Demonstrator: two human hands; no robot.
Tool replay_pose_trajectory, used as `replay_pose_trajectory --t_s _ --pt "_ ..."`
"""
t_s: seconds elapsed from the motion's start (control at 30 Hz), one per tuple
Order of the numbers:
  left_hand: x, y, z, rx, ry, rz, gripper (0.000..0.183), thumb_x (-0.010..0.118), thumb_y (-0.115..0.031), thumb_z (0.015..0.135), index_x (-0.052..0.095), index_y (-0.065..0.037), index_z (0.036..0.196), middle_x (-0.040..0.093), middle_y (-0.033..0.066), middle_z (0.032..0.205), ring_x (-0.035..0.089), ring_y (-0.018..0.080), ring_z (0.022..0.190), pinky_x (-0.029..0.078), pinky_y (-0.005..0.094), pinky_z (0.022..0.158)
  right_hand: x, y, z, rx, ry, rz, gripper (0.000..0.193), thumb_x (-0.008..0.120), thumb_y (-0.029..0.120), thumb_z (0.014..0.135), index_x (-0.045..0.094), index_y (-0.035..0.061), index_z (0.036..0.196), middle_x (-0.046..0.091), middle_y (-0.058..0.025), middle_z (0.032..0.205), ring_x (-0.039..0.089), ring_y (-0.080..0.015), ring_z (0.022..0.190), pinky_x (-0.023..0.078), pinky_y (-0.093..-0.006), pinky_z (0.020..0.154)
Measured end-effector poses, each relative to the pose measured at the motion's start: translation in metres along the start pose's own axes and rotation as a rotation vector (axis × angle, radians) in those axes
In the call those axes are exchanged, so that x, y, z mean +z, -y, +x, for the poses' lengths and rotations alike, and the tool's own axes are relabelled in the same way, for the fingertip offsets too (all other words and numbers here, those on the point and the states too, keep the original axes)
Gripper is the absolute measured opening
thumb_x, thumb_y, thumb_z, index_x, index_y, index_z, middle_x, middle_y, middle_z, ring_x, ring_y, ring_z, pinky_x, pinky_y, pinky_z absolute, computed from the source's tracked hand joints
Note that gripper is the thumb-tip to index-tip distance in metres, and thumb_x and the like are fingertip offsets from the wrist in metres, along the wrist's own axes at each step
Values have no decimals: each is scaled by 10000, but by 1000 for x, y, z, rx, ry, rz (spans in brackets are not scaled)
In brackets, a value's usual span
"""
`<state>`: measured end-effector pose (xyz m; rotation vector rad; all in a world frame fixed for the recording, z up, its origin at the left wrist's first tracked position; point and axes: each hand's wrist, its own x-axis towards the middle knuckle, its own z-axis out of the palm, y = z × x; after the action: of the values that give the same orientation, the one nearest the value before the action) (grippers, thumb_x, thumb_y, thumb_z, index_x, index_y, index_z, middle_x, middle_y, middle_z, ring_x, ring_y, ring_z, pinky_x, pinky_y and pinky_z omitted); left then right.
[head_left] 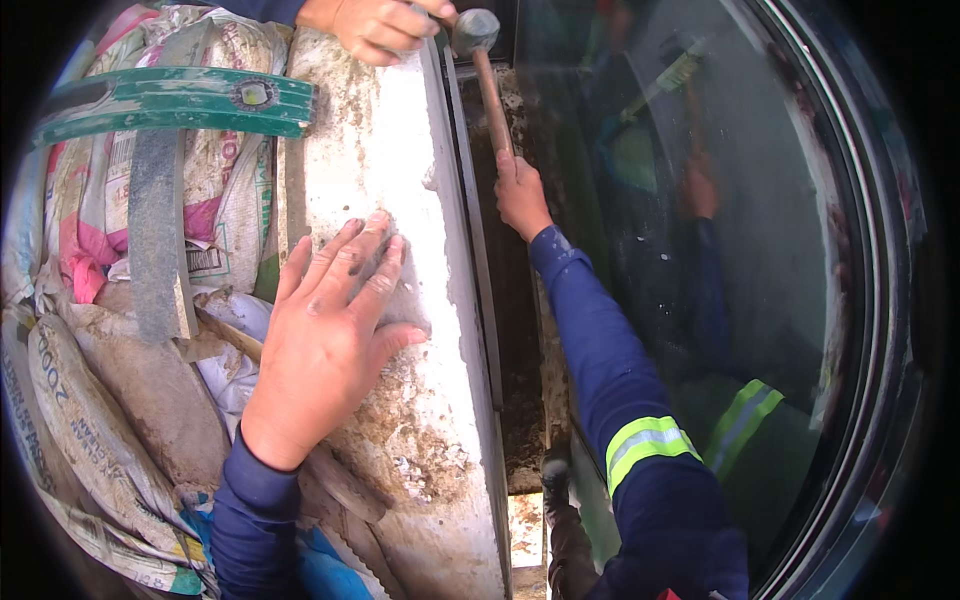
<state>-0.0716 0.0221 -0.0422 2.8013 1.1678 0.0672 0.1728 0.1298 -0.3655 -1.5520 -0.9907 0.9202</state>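
My left hand (335, 325) lies flat on the whitish, dirt-stained ledge (405, 440), fingers spread and pointing away from me. Dust marks its fingertips. In my right hand (522, 195) is a mallet (491, 100), gripped low on its wooden handle. The dark grey mallet head (476, 32) is up at the far end of the ledge, beside a co-worker's hand (380, 25). That hand's fingers are bent over the ledge; whether they hold anything, I cannot tell. A narrow dark gap (520, 400) runs between the ledge and a glass pane (640, 270).
Dirty woven sacks (110, 400) are piled left of the ledge. Across them lie a green spirit level (180, 100) and a flat grey strip (155, 230). The glass on the right reflects my arm, and a curved-looking frame (870, 300) borders it. A boot or trouser leg (568, 540) shows below.
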Motion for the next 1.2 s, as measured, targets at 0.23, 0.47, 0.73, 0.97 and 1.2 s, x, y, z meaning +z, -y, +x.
replay_pose_trajectory --t_s 0.23,0.47,0.73,0.97,1.2 --pt "-1 -1 0 -15 25 -5 659 767 -322 809 593 -11 1364 505 148 1501 473 360 1378 345 536 1141 9 -43 1 221 70 -109 500 448 504 1058 528 32 915 481 -16 610 476 -136 438 393 -329 372" --pt "0 0 1 -23 25 -16 658 762 -330 814 593 -10 1364 502 145 1505 471 359 1381 342 536 1142 0 -23 -8 98 58 -42 485 442 487 1064 520 33 914 479 -27 620 466 -125 430 392 -302 386" --pt "0 -1 0 -36 31 -19 660 768 -319 798 597 -23 1362 500 142 1508 471 355 1383 348 541 1143 -15 118 -9 -498 -93 455 456 479 443 1056 502 15 900 525 -104 662 530 -214 550 443 -369 516" --pt "5 -2 3 17 -3 -67 671 781 -305 786 592 -28 1367 500 138 1506 464 347 1390 349 542 1146 -22 -45 15 -204 -164 -336 572 475 478 1055 583 -66 914 571 -218 710 623 -329 694 487 -457 653" --pt "2 1 -1 -17 2 -43 661 777 -309 795 596 -23 1362 499 135 1505 462 350 1391 344 542 1148 -35 62 2 -221 -142 -168 536 483 452 1057 581 -50 899 606 -264 717 619 -434 706 486 -477 672"
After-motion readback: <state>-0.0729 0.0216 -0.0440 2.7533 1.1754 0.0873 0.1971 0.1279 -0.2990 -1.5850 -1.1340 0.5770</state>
